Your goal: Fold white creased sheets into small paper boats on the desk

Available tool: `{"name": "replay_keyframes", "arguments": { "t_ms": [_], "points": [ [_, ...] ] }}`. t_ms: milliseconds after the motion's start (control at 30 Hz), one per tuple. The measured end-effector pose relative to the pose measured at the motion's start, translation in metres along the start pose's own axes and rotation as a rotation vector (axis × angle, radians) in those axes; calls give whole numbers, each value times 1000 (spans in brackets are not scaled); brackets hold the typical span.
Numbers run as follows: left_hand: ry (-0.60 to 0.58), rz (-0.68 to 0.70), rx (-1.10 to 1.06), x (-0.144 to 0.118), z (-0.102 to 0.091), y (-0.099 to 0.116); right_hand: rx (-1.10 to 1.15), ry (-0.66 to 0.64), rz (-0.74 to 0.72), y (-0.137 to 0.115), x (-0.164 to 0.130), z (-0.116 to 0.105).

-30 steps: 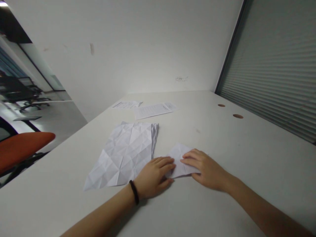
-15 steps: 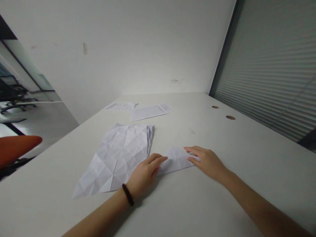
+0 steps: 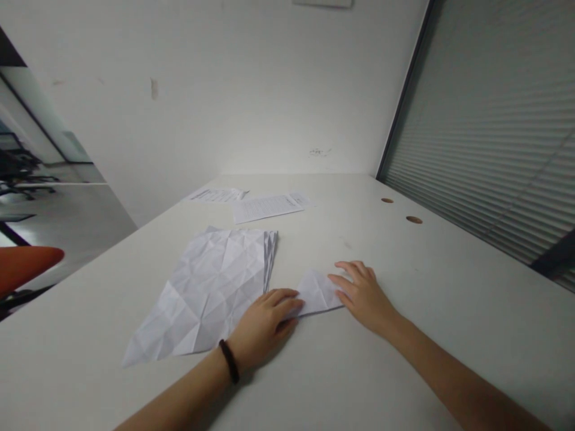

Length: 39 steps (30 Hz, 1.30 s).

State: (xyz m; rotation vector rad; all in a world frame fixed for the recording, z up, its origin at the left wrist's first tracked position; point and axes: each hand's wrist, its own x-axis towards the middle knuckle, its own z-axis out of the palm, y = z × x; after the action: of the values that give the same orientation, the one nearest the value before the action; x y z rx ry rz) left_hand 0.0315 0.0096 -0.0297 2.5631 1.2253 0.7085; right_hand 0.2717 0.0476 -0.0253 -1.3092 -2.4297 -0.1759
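Paper [image 3: 317,292], folded small, lies flat on the worktop [image 3: 404,311] between my two hands. My left hand [image 3: 265,326] rests palm down at its left edge, fingers [image 3: 287,301] stretched out and loose, their tips pressing on the fold rather than gripping it. A dark band [image 3: 229,361] circles that wrist. My right hand [image 3: 362,293] lies flat on the right edge of the fold, fingers [image 3: 345,270] spread and released, covering that corner; nothing is pinched or lifted. Both forearms come in from the lower edge of the view.

Just beside my left hand, to its left, lies a creased sheet [image 3: 211,287], opened out, with a pleated edge [image 3: 269,254] along its right side; my knuckles are close to its near right corner, and I cannot tell whether they touch it. Farther back on the worktop, well apart from my hands, two printed pages [image 3: 265,206] lie near the wall. Two round holes [image 3: 414,219] sit in the worktop toward the right, by the blinds [image 3: 494,137]. An orange chair [image 3: 24,266] shows at the far left.
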Motion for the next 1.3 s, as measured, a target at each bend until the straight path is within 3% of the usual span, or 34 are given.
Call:
{"name": "replay_keyframes", "arguments": {
  "t_ms": [67,167,300,500,600,667,800,967,1100,1300],
  "points": [
    [16,0,-30,1,0,0,144,-124,-145,-12,-1,-5],
    [48,5,-73,2,-3,5,175,-169,-130,-21,-2,-7],
    [118,13,-118,3,-6,12,193,-159,-97,-21,-3,-4],
    [371,36,-222,1,1,19,162,-145,-65,-24,0,-7],
    [472,-21,-326,1,5,26,299,-102,-24,-28,1,-6],
    [458,-38,-375,0,7,28,452,-28,-23,-31,-1,-6],
    [291,8,-369,-1,9,24,702,88,-14,-37,-5,-9],
    [243,55,-276,0,4,13,850,155,174,-35,-6,-7],
    [220,30,-339,-1,5,15,931,135,262,-38,-5,-2],
    [178,33,-493,-1,14,29,1040,4,161,-54,-8,-3]
  ]
}}
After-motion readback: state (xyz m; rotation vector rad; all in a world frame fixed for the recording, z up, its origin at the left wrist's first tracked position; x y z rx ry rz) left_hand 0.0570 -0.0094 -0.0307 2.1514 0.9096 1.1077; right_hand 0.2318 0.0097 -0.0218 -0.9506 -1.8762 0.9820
